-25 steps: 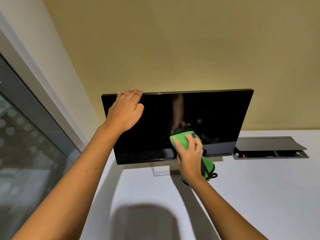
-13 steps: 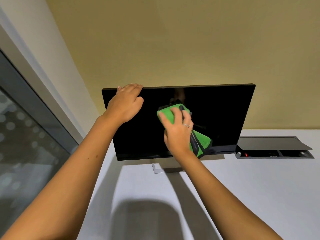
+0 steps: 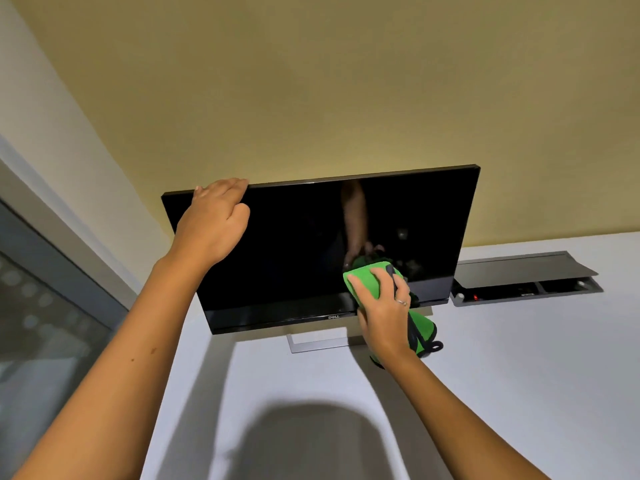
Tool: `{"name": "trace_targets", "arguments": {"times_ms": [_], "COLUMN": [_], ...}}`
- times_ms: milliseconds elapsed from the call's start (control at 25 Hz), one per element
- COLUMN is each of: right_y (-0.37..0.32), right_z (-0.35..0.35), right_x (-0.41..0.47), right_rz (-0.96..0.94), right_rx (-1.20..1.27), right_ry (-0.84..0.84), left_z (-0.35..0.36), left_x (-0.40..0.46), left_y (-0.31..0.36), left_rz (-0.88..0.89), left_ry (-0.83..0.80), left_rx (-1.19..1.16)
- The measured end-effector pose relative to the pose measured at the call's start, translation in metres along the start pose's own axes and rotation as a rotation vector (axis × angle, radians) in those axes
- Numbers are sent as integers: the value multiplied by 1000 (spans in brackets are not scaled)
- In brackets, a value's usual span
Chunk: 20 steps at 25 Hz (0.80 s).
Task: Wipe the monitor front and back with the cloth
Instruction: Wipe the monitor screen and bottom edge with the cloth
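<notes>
A black monitor (image 3: 294, 254) stands on a silver stand (image 3: 318, 342) on the white desk (image 3: 519, 375), its dark screen facing me. My left hand (image 3: 211, 223) grips the monitor's top edge near the left corner, fingers hooked over the top and thumb on the front. My right hand (image 3: 384, 313) holds a green cloth (image 3: 363, 278) with dark trim and presses it on the lower right part of the screen, just above the bottom bezel. The cloth's loose end hangs below my wrist. The back of the monitor is hidden.
An open grey cable box (image 3: 519, 282) is set into the desk to the right of the monitor, its lid raised. A yellow wall rises close behind the monitor. A glass window (image 3: 41, 323) with a grey frame runs along the left.
My right hand has swept the cloth from the upper middle of the screen down and right to the lower edge. My left hand has stayed on the top edge.
</notes>
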State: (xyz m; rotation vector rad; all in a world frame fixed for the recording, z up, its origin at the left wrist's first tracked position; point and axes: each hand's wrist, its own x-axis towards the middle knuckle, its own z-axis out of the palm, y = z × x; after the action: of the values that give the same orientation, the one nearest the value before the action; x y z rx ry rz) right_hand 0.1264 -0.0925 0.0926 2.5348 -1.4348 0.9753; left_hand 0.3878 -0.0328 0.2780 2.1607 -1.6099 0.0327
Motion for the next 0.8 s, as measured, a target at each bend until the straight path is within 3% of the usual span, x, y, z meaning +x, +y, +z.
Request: {"name": "trace_targets", "arguments": {"times_ms": [160,280,440,640,800], "right_y": [13,-2,-14,7,2], "right_z": [-30,-43,-24,-5,-20], "right_x": [48,78,53,-2,23], "right_rz": [233,156,-26,86,203], "right_rx": [121,91,-40,-15,94], "right_ry": [124,149,49,-44,24], "left_z": [3,12,23,29,32], "left_x": [2,12,25,26,22], "left_y": [16,46,78,89,96], "left_rz": [40,99,147,152,166], "left_ry": [-35,-84,-131,-149,-114], "left_rx": [45,44,68,117,154]}}
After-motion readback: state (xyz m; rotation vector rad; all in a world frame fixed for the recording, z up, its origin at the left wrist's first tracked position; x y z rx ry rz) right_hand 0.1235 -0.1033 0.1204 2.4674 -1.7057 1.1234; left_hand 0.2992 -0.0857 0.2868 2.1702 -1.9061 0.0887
